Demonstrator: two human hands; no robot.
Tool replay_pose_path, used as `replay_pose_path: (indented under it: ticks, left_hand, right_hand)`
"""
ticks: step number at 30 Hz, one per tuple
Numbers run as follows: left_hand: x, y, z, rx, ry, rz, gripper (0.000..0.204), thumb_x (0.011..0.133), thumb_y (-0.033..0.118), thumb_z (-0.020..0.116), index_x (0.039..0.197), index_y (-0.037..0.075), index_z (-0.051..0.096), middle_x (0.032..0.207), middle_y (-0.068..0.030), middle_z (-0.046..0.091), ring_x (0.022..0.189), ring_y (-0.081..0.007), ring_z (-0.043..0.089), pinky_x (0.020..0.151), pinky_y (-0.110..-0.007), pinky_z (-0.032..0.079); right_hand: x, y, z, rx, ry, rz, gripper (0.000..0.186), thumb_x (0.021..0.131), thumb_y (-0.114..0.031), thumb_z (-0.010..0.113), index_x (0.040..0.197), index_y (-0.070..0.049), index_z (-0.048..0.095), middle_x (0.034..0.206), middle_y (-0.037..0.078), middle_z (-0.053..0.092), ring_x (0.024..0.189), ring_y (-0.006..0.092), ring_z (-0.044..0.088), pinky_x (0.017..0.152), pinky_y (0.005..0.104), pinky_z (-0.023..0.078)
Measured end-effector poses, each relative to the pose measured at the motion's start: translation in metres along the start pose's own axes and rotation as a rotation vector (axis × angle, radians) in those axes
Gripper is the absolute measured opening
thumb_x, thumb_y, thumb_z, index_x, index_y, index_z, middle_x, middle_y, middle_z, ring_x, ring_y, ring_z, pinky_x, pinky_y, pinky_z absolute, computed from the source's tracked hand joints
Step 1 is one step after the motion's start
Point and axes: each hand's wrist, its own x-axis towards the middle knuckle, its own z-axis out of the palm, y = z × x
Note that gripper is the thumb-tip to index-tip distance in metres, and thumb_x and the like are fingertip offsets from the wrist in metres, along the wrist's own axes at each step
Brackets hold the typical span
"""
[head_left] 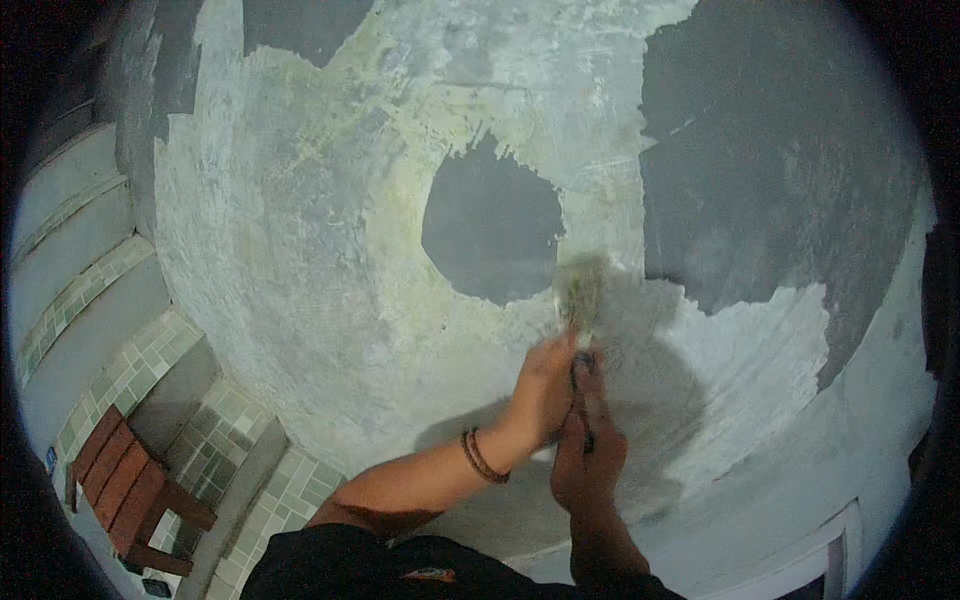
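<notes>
While both hands grip one handle, the brush point(580, 290) stands with its pale, blurred bristle head pressed on the wall point(300, 250), just above the fingertips. The left hand point(545, 390) wraps the handle from the left, fingers curled together around it, a dark corded bracelet point(484, 456) on its wrist. The right hand point(588, 455) sits just below and to the right, touching the left, its fingers likewise clamped on the lower part of the dark handle, which shows between the two hands. The bristles lie at the lower right edge of a bare grey patch point(490, 235) ringed by whitish coating. A larger uncoated grey area point(780, 160) spreads to the far right. Down at the near left, a reddish wooden stool point(125, 490) stands on a green tiled floor point(240, 480), well apart from the hands.
</notes>
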Motion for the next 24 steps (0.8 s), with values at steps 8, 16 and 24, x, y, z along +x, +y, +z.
replay_pose_path:
  ticks: [8,16,24]
  left_hand:
    - [0.007,0.007,0.005,-0.021,0.034,0.07,0.055,0.11,0.046,0.04,0.102,-0.003,0.064,0.084,-0.0084,0.062,0.076,-0.0167,0.056,0.073,-0.034,0.049]
    - [0.015,0.017,0.003,0.23,0.025,0.306,0.048,0.109,0.037,0.042,0.097,-0.003,0.066,0.08,-0.0068,0.062,0.072,-0.017,0.056,0.071,-0.035,0.049]
    - [0.012,0.029,0.006,0.129,0.042,0.026,0.043,0.11,0.034,0.045,0.111,-0.004,0.065,0.096,-0.0102,0.068,0.085,-0.0175,0.062,0.082,-0.036,0.051]
  right_hand:
    - [0.007,0.001,0.003,0.056,0.021,0.017,0.045,0.107,-0.018,0.044,0.145,0.004,0.053,0.142,0.028,0.059,0.124,0.0347,0.065,0.099,0.0407,0.052]
    - [0.016,-0.006,0.003,0.028,0.044,0.001,0.044,0.106,-0.017,0.045,0.144,0.002,0.054,0.144,0.028,0.058,0.125,0.0346,0.064,0.1,0.0419,0.052]
    - [0.021,-0.01,0.003,0.068,0.039,-0.015,0.045,0.106,-0.016,0.044,0.147,0.0,0.052,0.146,0.027,0.055,0.129,0.0345,0.061,0.104,0.0417,0.05]
